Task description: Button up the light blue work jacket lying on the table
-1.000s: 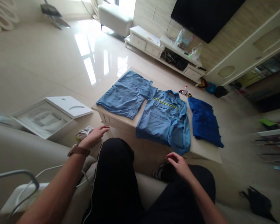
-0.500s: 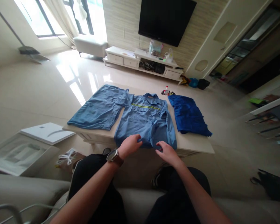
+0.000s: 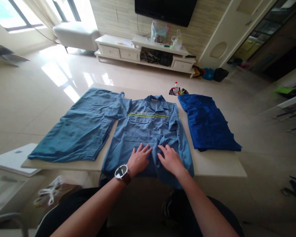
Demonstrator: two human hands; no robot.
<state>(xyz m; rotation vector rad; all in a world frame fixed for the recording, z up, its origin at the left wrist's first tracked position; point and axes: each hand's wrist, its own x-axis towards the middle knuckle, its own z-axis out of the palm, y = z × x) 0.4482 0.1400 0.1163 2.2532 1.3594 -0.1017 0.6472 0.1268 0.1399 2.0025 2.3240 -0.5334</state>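
Observation:
A blue work shirt with a yellow-green stripe across its chest lies spread on the table, collar at the far side. Its lower hem hangs over the near edge. My left hand, with a watch on the wrist, rests on the lower front with fingers spread. To its right, my right hand is on the cloth beside some creases, fingers apart and slightly bent. Neither hand grips anything that I can see. A flat blue garment lies to the left, and a darker blue folded garment to the right.
Beyond the table stands a bin with a bottle in it. A low TV cabinet lines the far wall. On the lower left are a white box and a tied plastic bag. My knees are under the near edge.
The view has moved closer to the table. Both hands have gone forward from the shirt's lower edge onto its lower front, and the left fingers have spread out.

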